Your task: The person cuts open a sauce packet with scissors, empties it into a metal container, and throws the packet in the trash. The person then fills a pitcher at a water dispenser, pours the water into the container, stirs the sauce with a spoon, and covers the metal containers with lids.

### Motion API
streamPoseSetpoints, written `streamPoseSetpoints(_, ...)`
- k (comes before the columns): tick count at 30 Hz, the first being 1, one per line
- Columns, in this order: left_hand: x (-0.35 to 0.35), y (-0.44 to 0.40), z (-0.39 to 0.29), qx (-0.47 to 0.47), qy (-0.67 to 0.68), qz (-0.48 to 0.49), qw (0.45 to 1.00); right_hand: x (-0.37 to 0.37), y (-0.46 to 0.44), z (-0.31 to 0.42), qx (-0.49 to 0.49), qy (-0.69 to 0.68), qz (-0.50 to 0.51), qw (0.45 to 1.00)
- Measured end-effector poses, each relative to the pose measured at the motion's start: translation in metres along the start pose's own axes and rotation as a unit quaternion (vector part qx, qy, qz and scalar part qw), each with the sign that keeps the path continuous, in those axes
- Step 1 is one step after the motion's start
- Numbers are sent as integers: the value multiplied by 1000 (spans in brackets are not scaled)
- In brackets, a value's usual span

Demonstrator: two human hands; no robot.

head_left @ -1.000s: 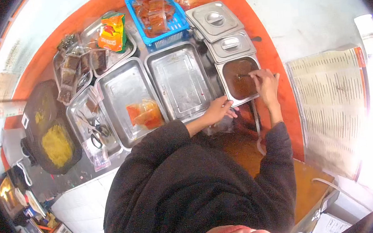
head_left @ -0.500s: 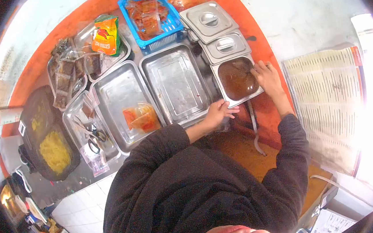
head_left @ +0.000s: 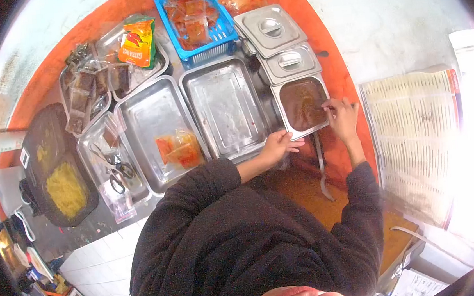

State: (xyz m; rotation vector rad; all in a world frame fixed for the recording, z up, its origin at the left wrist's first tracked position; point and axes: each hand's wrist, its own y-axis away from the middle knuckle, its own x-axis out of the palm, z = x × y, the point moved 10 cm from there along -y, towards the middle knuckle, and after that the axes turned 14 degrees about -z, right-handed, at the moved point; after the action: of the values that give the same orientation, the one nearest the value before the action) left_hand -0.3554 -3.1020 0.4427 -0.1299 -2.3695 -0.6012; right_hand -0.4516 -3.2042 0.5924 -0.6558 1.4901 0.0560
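Observation:
A square steel food pan (head_left: 302, 134) holds smooth brown sauce (head_left: 302, 105), whose surface shows swirl marks. My left hand (head_left: 278, 148) grips the pan's near-left corner, thumb at the rim and fingers reaching under it. Over the pan's right edge, my right hand (head_left: 344, 118) is closed in a pinch. A small dark tip shows between its fingertips and the sauce, too little of it to name. Behind the pan stand a small steel lid (head_left: 291, 64) and a larger steel lid (head_left: 270, 28), both on containers.
Left of the pan lie two steel trays, one (head_left: 225, 107) bare, the other (head_left: 152, 113) with a bag of orange-red food (head_left: 178, 148). A blue basket (head_left: 200, 54) holds red packets. Scissors (head_left: 120, 178) and a dark container of yellow food (head_left: 66, 191) are further left.
My right hand has shifted slightly down beside the pan's rim, and the sauce surface looks stirred. My left hand keeps its hold on the corner. The camera view has tilted a little.

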Motion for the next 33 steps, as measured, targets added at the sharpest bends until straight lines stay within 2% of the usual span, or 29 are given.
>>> streamPoseSetpoints(3,0,-1,0,2,-8,-3,1000,-8,1,-9,43,27,-29,998)
streamPoseSetpoints(6,0,1,-1,-1,-19,-6,1000,4,5,0,15,-25,26,999)
streamPoseSetpoints(9,0,1,-2,7,-11,-12,1000,-7,0,-3,35,-15,-28,999)
streamPoseSetpoints(12,2,3,-5,15,-16,-14,1000,5,4,8,2,-42,54,998)
streamPoseSetpoints(15,0,2,-4,15,-18,-18,1000,-1,2,-4,55,-36,-8,998)
streamPoseSetpoints(18,0,2,-4,19,-17,-16,1000,12,7,5,39,-55,73,995)
streamPoseSetpoints(21,0,3,-7,24,-20,-17,999,2,5,-5,70,-25,-15,997)
streamPoseSetpoints(24,0,2,-4,22,-22,-18,999,10,8,4,54,-51,69,995)
streamPoseSetpoints(27,-1,0,-2,19,-15,-26,999,-2,2,-6,80,-25,-24,996)
streamPoseSetpoints(30,-1,3,-2,21,-30,-31,999,11,6,7,33,-68,56,996)
streamPoseSetpoints(33,0,3,-7,32,-18,-45,998,-4,1,-1,59,-54,-31,996)
